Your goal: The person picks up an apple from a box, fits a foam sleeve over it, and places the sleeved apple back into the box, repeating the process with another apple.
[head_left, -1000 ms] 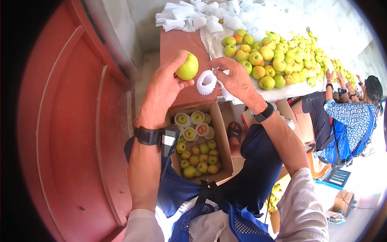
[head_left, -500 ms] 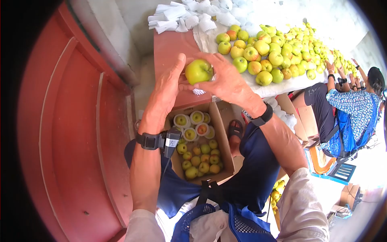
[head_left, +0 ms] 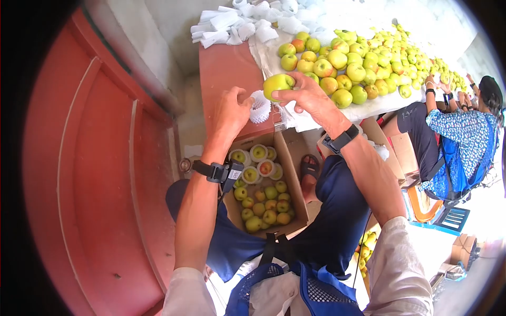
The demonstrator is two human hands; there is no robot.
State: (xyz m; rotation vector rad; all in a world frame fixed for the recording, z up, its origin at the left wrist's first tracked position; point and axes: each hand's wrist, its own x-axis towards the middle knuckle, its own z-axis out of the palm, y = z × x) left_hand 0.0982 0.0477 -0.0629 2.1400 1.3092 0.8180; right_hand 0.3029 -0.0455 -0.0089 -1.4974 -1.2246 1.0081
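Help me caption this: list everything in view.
held apple: one, greenish, above table
foam net: one, white, left of apple
loose apples: many, green to reddish, on white cloth
foam pile: one, white, table's far side
table: one, reddish, ahead
apple box: one, brown, below table
boxed apples: many, greenish, some netted
second box: one, brown, farther right
panel: one, red, left
co-worker: one clear, blue-patterned top, right
left hand: one, black wristband, at net
right hand: one, black wristband, holding apple

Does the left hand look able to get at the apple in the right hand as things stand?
Probably yes: the left hand is close by, and the right hand leaves that side of the apple bare; only the white foam net seems partly between them.
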